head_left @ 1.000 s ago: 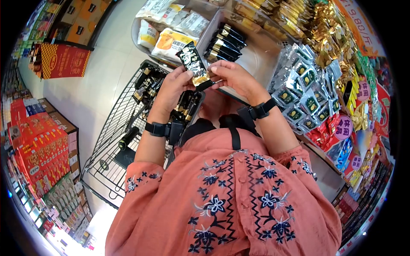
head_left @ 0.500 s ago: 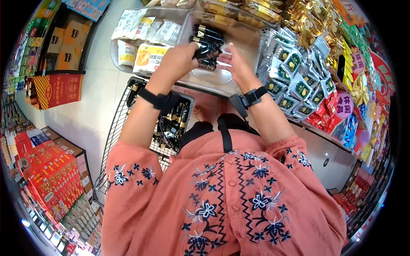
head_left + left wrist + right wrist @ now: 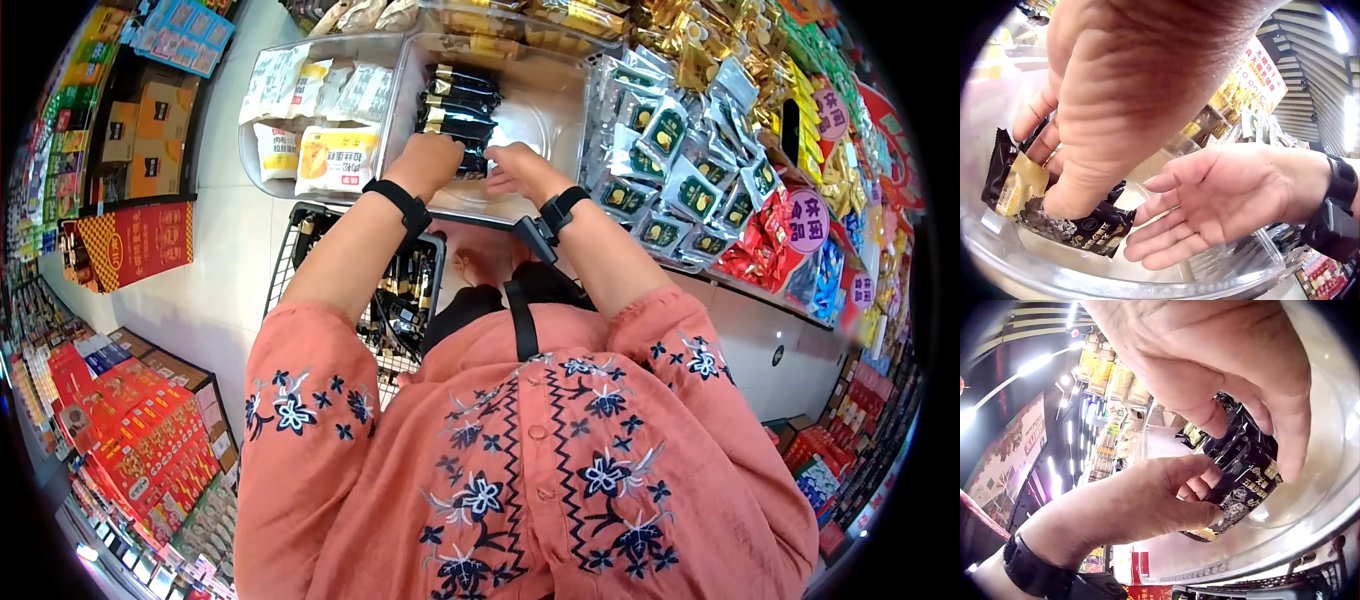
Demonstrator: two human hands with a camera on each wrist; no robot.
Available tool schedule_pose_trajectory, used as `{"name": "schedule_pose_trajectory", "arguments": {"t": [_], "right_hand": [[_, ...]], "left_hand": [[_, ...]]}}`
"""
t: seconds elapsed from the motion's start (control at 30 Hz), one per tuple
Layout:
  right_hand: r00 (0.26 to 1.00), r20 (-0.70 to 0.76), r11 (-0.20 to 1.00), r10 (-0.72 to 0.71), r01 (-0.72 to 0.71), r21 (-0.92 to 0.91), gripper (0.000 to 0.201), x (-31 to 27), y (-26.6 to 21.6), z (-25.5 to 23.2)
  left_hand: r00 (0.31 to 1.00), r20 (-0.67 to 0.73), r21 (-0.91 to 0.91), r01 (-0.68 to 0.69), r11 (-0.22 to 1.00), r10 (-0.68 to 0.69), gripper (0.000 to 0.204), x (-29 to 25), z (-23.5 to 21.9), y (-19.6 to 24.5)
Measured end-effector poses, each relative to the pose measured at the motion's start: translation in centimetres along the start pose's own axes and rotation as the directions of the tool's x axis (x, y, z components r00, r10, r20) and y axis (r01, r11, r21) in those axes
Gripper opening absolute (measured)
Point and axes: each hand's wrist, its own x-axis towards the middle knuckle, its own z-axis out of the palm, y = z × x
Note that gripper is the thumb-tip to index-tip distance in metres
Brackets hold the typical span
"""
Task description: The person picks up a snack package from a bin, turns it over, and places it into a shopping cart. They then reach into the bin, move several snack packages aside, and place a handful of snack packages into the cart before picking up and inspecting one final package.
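Note:
In the head view my left hand (image 3: 428, 163) reaches into a clear plastic bin (image 3: 545, 110), at the near end of a row of black-and-gold snack packets (image 3: 460, 103). The left wrist view shows its thumb on the front of one black snack packet (image 3: 1094, 232), with fingers behind it. Across from it, my right hand (image 3: 1210, 209) has its fingers extended, tips right at the packet's end. From the right wrist view, the right hand (image 3: 1241, 356) arches over the row, fingers on either side of the packets, while the left hand (image 3: 1147, 494) pinches the nearest packet.
Left of the bin is a bin of white and yellow bags (image 3: 338, 160). Silver-green packets (image 3: 690, 150) are heaped on the right. A wire shopping cart (image 3: 283, 262) with more black packets (image 3: 405, 285) stands below the bins, beside my left arm.
Both hands, earlier holding a black packet up near the cart, have moved forward and down into the bin with it. The packet now lies at the row's near end; the right hand has let go.

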Motion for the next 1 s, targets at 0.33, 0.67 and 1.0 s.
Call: {"name": "schedule_pose_trajectory", "arguments": {"t": [0.33,0.67,1.0], "right_hand": [[0.999,0.033,0.987,-0.011,0.006,0.159,0.051,2.1,0.9,0.4],[0.997,0.069,0.986,-0.023,0.011,0.169,0.051,2.4,1.6,0.4],[0.998,0.058,0.983,0.013,-0.024,0.184,0.046,2.5,1.0,0.8]], "left_hand": [[0.999,0.051,0.069,-0.011,0.998,0.008,0.019,0.6,-0.4,0.0],[0.911,0.411,-0.226,0.144,0.963,-0.040,0.027,0.3,-2.1,-1.7],[0.832,0.555,-0.332,0.201,0.922,0.019,0.041,-0.1,0.2,-1.0]]}}
